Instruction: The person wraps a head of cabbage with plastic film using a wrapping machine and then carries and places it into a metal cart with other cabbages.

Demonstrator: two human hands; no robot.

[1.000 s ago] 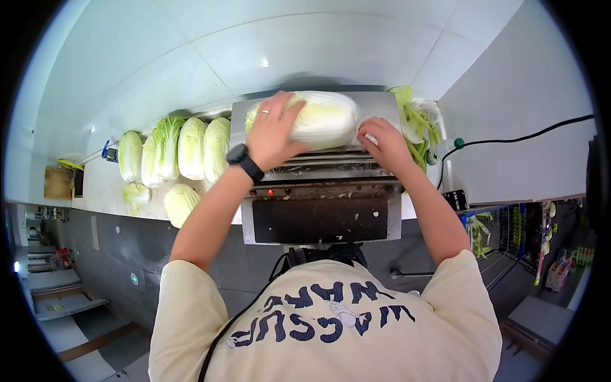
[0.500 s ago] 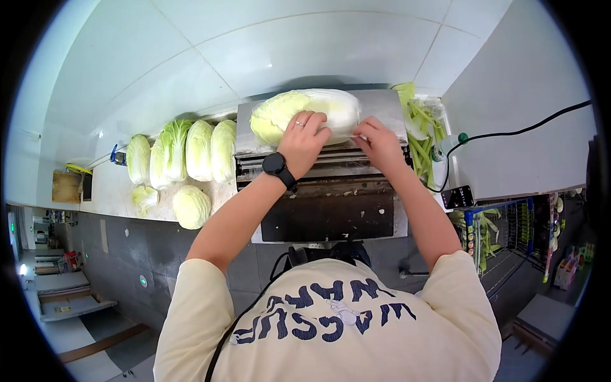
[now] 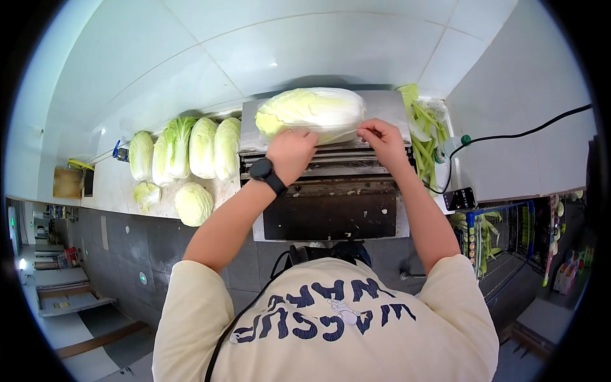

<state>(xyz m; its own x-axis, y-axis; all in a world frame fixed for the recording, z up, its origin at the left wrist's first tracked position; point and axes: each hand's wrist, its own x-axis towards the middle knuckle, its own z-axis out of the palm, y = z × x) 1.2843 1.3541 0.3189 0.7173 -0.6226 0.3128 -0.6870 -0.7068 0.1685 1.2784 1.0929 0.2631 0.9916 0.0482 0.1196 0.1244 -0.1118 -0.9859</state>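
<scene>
A large napa cabbage (image 3: 318,109) lies crosswise on the metal top of the wrapping machine (image 3: 388,102), its leafy end to the left. Clear film seems to lie along its near side. My left hand (image 3: 293,153), with a black watch at the wrist, is closed at the cabbage's near left side; what its fingers hold is too small to name. At the cabbage's right end my right hand (image 3: 382,141) pinches what looks like the edge of the clear film (image 3: 344,135). Rollers (image 3: 350,153) run just in front of the cabbage.
Several napa cabbages (image 3: 202,148) stand in a row on the counter at the left, with a rounder one (image 3: 194,205) in front. Trimmed green leaves (image 3: 423,137) lie at the right, near a phone (image 3: 459,198) and a black cable (image 3: 522,132). A cart (image 3: 503,235) stands at lower right.
My left hand has moved from the top of the cabbage down to its near side, and its fingers have closed. The cabbage's leafy top is more exposed. My right hand stays at the right end.
</scene>
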